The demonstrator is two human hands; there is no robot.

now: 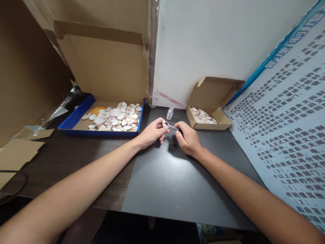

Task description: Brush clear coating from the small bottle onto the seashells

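My left hand [152, 133] pinches a small pinkish shell [165, 124] between thumb and fingertips above the dark mat [165, 183]. My right hand [187, 138] holds a thin brush [173, 126] whose tip touches the shell. A small clear bottle [170, 113] stands just behind both hands. To the left lies an open blue-edged cardboard box [76, 117] with several pale shells [115, 118] and an orange piece [98, 110]. To the right sits a small cardboard box [208, 126] holding several shells [203, 116].
A white wall panel [215, 44] stands behind the mat. A printed poster [291, 135] leans along the right side. Brown cardboard sheets [17, 152] and a black cable [15, 186] lie at the left on the dark wooden table [63, 159].
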